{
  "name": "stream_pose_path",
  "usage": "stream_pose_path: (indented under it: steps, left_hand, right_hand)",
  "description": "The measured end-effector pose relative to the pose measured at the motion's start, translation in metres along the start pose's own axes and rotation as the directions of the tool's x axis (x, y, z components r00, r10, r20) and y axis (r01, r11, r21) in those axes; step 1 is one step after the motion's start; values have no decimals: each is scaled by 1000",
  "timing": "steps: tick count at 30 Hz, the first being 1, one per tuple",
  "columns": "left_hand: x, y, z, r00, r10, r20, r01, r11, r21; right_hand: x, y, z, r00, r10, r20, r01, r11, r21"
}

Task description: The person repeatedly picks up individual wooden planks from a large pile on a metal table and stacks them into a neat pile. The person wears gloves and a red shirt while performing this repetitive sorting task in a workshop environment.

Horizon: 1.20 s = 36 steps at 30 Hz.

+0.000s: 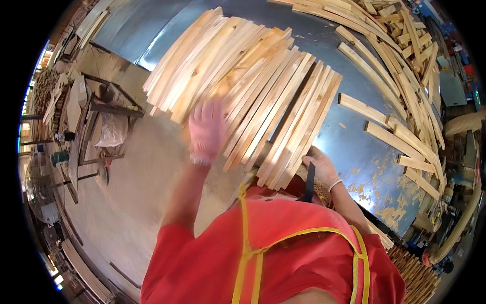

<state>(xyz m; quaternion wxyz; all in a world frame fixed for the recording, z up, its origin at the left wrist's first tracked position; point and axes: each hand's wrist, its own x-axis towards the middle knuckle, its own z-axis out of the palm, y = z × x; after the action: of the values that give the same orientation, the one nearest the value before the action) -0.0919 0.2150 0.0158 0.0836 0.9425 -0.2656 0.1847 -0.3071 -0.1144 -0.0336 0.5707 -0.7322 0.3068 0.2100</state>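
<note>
Wooden slats [263, 92] overhang the bench's [349, 144] near edge side by side, probably keeping their ends within reach. Straight, slightly spread fingers of the left hand [208, 124] meet them; whether the right hand's [323, 168] curled fingers pinch the outermost, I cannot tell.

- Here come the wooden slats [202, 55]: pale, bare wood, flat-faced and mostly matt, streaked with grain and dotted with darker knots!
- Under them, the bench top [349, 131]: smooth bluish sheet metal, glossy, flaring white at near right beside tan, flaky-looking patches!
- Left hand [207, 126] and right hand [323, 167], both in matt knitted cloth!
- Near side, red clothing [304, 263], soft matt cloth with yellow fabric edging [244, 215]!
- Over left, a crinkled, shiny, see-through plastic bag [112, 129]; the floor [147, 167] looks smooth and dull!
- Right edge: a ribbed, plastic-looking hose [466, 218]!
</note>
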Motion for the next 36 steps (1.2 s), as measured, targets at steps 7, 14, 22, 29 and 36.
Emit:
stream_pose_path:
  steps: [7, 14, 22, 29, 36]
  left_hand:
    - [-163, 58, -30, 109, -95, 990, 961, -246, -129]
    - [-153, 85, 11, 174, -364, 915, 686, -621, -378]
    - [-12, 26, -53, 482, 254, 839, 833, -429, -349]
    - [70, 92, -47, 476, 14, 879, 678, 631, -377]
    - [-5, -21, 4, 959, 72, 274, -53, 996, -76]
  right_hand:
    - [60, -27, -38, 967, -103, -233, 147, 973, 180]
    - [64, -37, -23, 963, -169, -209, 216, 949, 231]
    - [62, -46, -32, 973, -81, -215, 144, 945, 294]
    - [21, -27, 1, 925, -65, -374, -14, 979, -204]
    - [11, -3, 59, 975, -31, -221, 71, 982, 175]
